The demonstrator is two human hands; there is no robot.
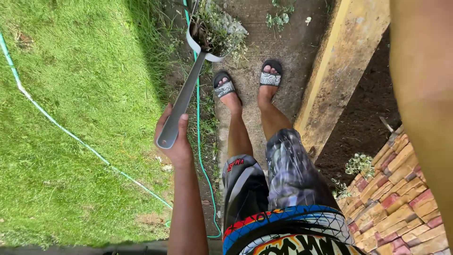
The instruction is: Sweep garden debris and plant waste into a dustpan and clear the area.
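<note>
The person stands on a concrete path point(283, 42) in 2 sandals point(270, 75), looking down past patterned shorts point(288, 174). The left hand point(173, 137) is clamped around the grey handle of a scoop point(181, 101), thumb over the top near the handle's rounded end, fingers wrapped under it. The scoop runs up and away from the hand at a slant, and its white-rimmed bowl, well ahead of the feet, is filled with weeds point(217, 30) and dark soil, held above the edge where the path meets the grass point(80, 118). A green hose point(200, 141) runs along that edge just beside the scoop, and a second pale line crosses the lawn on the left. The right hand is out of frame; only a blurred forearm point(422, 104) fills the right side, so its state cannot be told. Below it sit a brick wall point(401, 198) and a bed of dark earth point(363, 118) with small plants
</note>
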